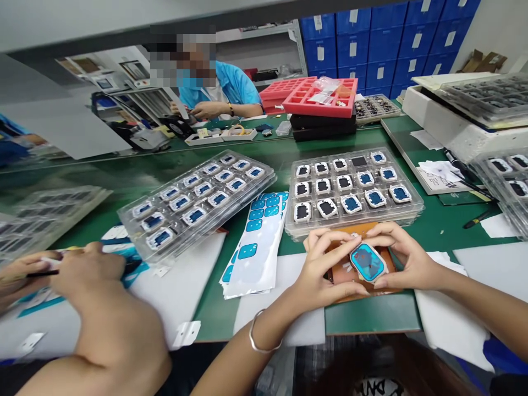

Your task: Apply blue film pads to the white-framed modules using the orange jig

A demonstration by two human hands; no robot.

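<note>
Both of my hands hold one small square part with a white rim and a blue film on its face [367,262], just above a brown pad [345,273] on the green table. My left hand [319,267] pinches its left side and top. My right hand [402,256] grips its right side and top edge. Right behind them stands a stack of clear trays [412,208] with several like parts, some blue-faced, some black-faced. A sheet of blue stickers [258,242] lies to the left of my left hand.
A co-worker's hands [88,278] work at the near left beside a second clear tray [124,217] of blue-faced parts. Another person sits across the table [231,91]. Red trays [322,96], black trays, a white box [445,124], papers and pens lie at the back and right.
</note>
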